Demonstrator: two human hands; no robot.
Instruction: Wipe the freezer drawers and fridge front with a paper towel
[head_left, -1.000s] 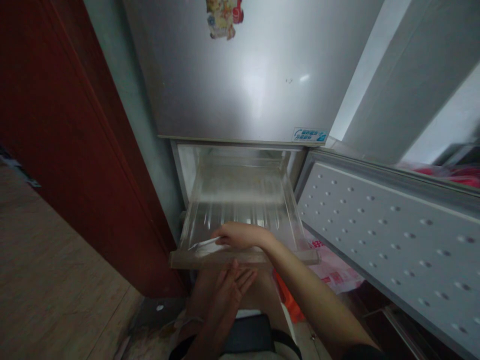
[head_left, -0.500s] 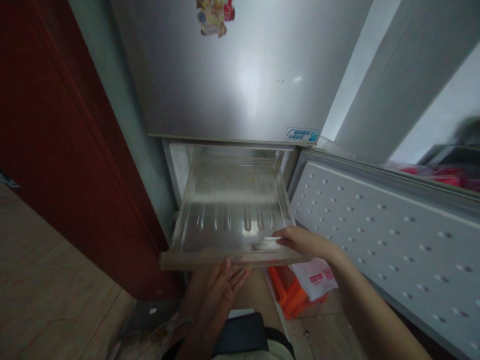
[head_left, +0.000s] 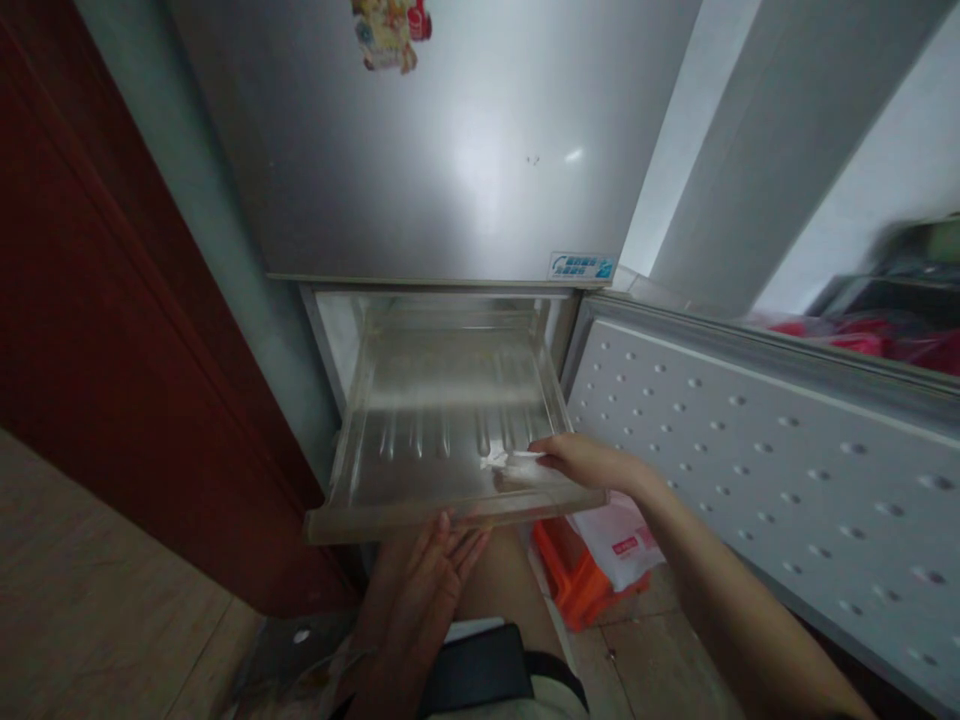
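A clear plastic freezer drawer (head_left: 450, 375) is pulled out of the fridge's lower compartment and tilts down slightly towards me. Under its front edge lies my left hand (head_left: 431, 575), palm up, fingers stretched and spread, the fingertips touching the drawer's front. Over the drawer's right front part, my right hand (head_left: 566, 458) is closed in a pinch on a thin white item (head_left: 528, 455). That item reaches left over the drawer floor; it is smeared, and its kind cannot be made out.
The fridge door (head_left: 750, 440) stands open at the right. Above is the closed silver upper door (head_left: 450, 150). A red door (head_left: 135, 330) is close on the left. Below right stands an orange stool (head_left: 577, 590) with a white plastic bag (head_left: 619, 545). A dark phone (head_left: 480, 670) rests on my lap.
My right hand and the white item have moved left relative to the drawer. The view has shifted slightly right. My left hand stays under the drawer's front edge.
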